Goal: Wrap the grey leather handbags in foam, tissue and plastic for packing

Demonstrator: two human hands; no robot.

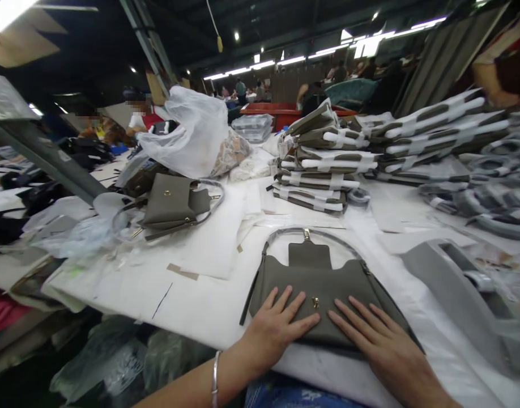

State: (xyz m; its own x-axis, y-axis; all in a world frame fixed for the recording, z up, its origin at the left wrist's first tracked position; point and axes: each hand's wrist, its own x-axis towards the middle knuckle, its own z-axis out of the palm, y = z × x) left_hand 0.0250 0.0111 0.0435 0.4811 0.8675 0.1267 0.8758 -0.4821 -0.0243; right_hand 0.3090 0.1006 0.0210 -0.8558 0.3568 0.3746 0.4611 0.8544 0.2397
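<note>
A dark olive-grey handbag [294,273] lies flat on the white table at its front edge. Its shoulder strap curves away at the top, and its flap is folded back with a gold-coloured clasp piece on the end. My left hand [273,326] rests on the left part of the bag's front, fingers spread. On the other side of the small gold lock [315,302], my right hand [373,330] lies with fingers stretched out on the leather. Neither hand grips anything. A silver bangle [215,377] circles my left wrist. The lower edge of the bag is partly covered by my hands.
Another olive handbag [166,201] stands at the left. Piles of wrapped bag parts [319,161] rise at the back, beside coiled straps [498,198]. A grey tape dispenser [451,294] sits at the right. A large plastic bag [196,130] and a person [141,116] are beyond.
</note>
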